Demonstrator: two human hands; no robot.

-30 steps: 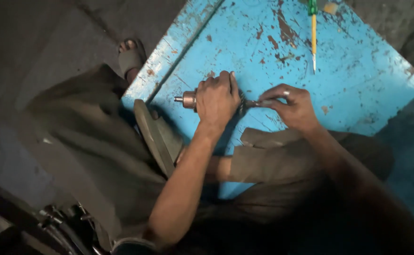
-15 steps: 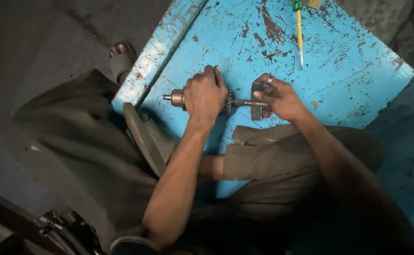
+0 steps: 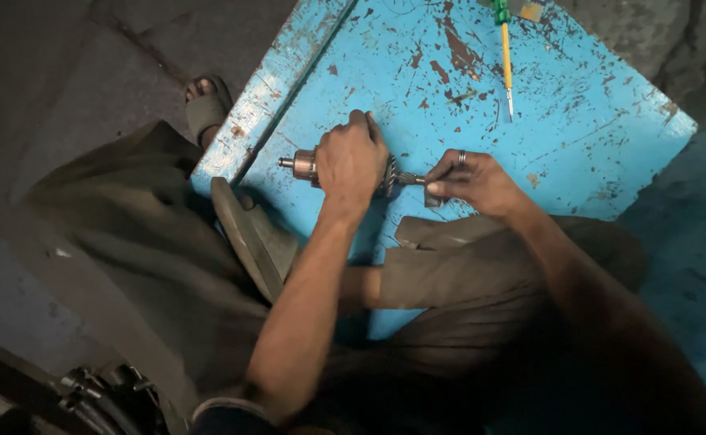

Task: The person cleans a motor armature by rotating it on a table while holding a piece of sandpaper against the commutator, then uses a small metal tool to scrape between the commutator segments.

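Observation:
My left hand [image 3: 351,161] is closed over the middle of a metal motor armature [image 3: 301,164], whose copper-coloured end and shaft stick out to the left. The part lies across a worn blue metal sheet [image 3: 578,153]. My right hand [image 3: 472,180], with a ring on one finger, pinches a small metal piece [image 3: 432,195] at the armature's right shaft end, just past its toothed fan [image 3: 389,175].
A screwdriver [image 3: 505,56] with a green and yellow handle lies at the sheet's far edge. My sandalled feet [image 3: 248,234] rest by the sheet's left side. Dark concrete floor [image 3: 71,72] surrounds it. Some dark machine parts [image 3: 103,395] sit bottom left.
The view has shifted slightly. My right hand has turned at the shaft end and now covers the small piece with its fingertips; my left hand keeps its hold on the armature.

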